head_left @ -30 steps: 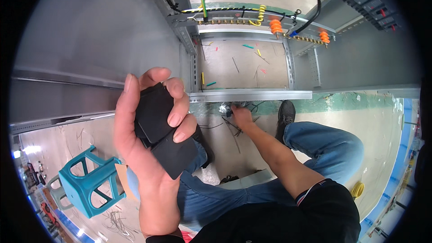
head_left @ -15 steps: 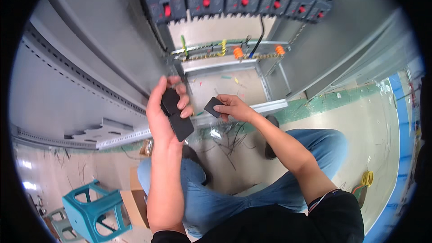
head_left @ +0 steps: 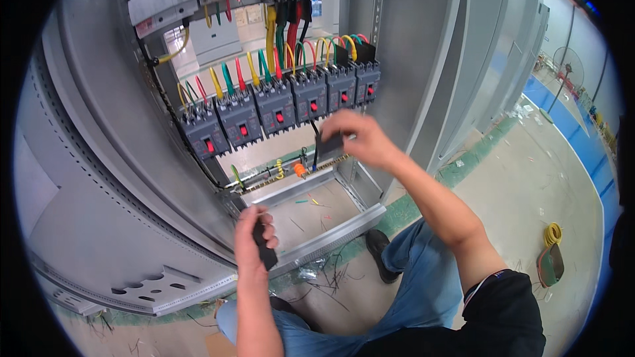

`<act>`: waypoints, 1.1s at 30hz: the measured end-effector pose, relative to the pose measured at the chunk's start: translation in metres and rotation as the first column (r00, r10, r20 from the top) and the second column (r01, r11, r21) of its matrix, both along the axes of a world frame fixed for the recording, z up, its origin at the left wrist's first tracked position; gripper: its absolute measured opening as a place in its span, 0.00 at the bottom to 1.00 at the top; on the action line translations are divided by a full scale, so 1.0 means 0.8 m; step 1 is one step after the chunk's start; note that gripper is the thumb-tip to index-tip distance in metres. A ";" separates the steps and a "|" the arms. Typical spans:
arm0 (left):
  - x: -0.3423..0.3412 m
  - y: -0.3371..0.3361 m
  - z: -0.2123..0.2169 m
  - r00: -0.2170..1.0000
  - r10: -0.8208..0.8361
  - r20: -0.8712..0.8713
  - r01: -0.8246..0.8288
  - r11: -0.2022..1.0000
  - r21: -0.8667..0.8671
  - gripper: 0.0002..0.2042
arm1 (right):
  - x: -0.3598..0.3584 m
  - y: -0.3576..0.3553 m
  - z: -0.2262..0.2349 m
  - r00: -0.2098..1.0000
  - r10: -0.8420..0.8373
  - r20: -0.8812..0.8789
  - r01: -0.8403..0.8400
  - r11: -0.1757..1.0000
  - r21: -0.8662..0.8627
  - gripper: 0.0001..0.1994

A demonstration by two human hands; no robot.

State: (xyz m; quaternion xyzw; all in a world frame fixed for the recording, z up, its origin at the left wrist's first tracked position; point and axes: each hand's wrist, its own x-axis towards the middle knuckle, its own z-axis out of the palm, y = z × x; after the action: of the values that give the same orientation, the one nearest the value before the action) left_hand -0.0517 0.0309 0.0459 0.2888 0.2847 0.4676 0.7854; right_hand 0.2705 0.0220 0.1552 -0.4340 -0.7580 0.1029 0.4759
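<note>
In the open grey cabinet runs a row of dark circuit breakers (head_left: pixel 274 109) with red toggles and coloured wires along their tops. My right hand (head_left: pixel 365 137) is raised in front of the row's right part, pinching a thin black plate (head_left: pixel 331 146) just below the breakers. Lower down, by the cabinet's bottom frame, my left hand (head_left: pixel 247 246) is closed around a stack of black plates (head_left: pixel 267 255); how many is hidden by the fingers. Similar black plates (head_left: pixel 365 52) stand upright on top of the breakers at the right end.
Below the breakers is a rail with an orange insulator (head_left: pixel 299 170). The cabinet's metal bottom frame (head_left: pixel 331 237) lies before my knees. Wire scraps (head_left: pixel 331 282) litter the floor. A yellow cable coil (head_left: pixel 553 234) lies at the right. Upper left are small breakers (head_left: pixel 162 1).
My right hand has risen with its black plate toward the breakers. The left hand still grips its plates. The view has tilted up and turned right, showing more of the upper cabinet.
</note>
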 end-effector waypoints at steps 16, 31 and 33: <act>0.083 -0.027 -0.011 0.952 -0.178 0.247 0.193 0.980 -0.038 0.09 | -0.068 -0.054 -0.080 0.867 0.184 -0.464 -0.437 0.729 -0.527 0.15; 0.081 -0.005 -0.037 0.963 -0.100 0.250 0.143 0.977 -0.160 0.14 | 0.067 0.068 0.045 0.840 -0.503 -0.204 0.543 0.776 0.320 0.13; 0.079 -0.006 -0.039 0.963 -0.099 0.250 0.143 0.976 -0.163 0.13 | 0.067 0.072 0.042 0.840 -0.497 -0.217 0.542 0.783 0.305 0.12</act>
State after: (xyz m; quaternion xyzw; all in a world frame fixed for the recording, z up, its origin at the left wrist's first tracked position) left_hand 0.0111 0.0264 0.0149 0.1750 0.2103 0.4224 0.8641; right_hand 0.3244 0.0798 0.1892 -0.5258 -0.5833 -0.1439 0.6022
